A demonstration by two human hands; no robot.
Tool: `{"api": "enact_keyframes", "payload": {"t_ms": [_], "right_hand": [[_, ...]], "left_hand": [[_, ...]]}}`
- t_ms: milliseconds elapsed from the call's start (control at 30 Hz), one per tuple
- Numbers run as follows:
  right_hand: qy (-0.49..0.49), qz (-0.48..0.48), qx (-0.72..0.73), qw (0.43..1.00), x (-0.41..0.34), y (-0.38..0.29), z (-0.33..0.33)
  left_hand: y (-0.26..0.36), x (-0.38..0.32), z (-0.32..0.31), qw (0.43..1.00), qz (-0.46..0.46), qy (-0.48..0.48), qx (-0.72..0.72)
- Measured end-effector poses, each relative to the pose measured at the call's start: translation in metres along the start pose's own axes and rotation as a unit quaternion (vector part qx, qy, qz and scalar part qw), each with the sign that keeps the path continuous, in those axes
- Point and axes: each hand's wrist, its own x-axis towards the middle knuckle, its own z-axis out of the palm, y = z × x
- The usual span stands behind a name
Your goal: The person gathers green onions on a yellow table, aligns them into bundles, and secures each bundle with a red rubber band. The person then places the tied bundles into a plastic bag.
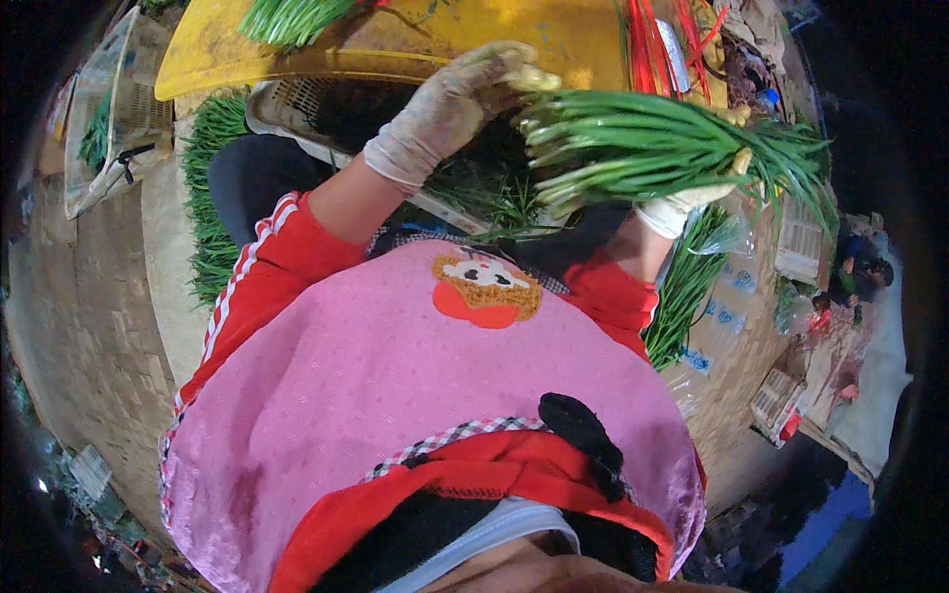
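A bunch of long green stalks with pale cut ends, seemingly garlic chives [630, 144], lies sideways in the air in front of me. My right hand [693, 200], in a dirty pale glove, grips it from below, with fingertips showing over the leaves. The pale ends face left, towards my left hand [482, 93]. That hand is gloved too, its fingers bent and apart just beside the ends. I see nothing held in it; whether it touches the stalks is unclear. Behind both hands is a yellow work surface [400, 44].
Another green bunch [296, 18] and red ties [649, 44] lie on the yellow surface. Below its edge sits a plastic crate [289, 111] with loose green scraps. Stalks are piled left [211, 200] and right [686, 289] of me. People are at the far right.
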Motion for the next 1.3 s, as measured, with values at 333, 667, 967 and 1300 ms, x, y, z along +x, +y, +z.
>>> {"api": "enact_keyframes", "payload": {"t_ms": [333, 667, 967, 1300], "right_hand": [[0.096, -0.064, -0.027, 0.993, 0.016, -0.010, -0.060], [0.063, -0.030, -0.011, 0.997, 0.013, 0.007, -0.040], [0.003, 0.090, 0.141, 0.986, 0.004, 0.025, -0.021], [-0.017, 0.074, 0.027, 0.997, 0.003, 0.036, -0.021]], "left_hand": [[-0.012, -0.024, -0.014, 0.946, -0.122, -0.119, 0.275], [-0.022, -0.022, 0.010, 0.985, -0.095, -0.066, 0.131], [-0.014, -0.020, 0.003, 0.990, -0.126, 0.005, 0.070], [-0.012, -0.023, 0.004, 0.992, -0.101, 0.065, 0.043]]}}
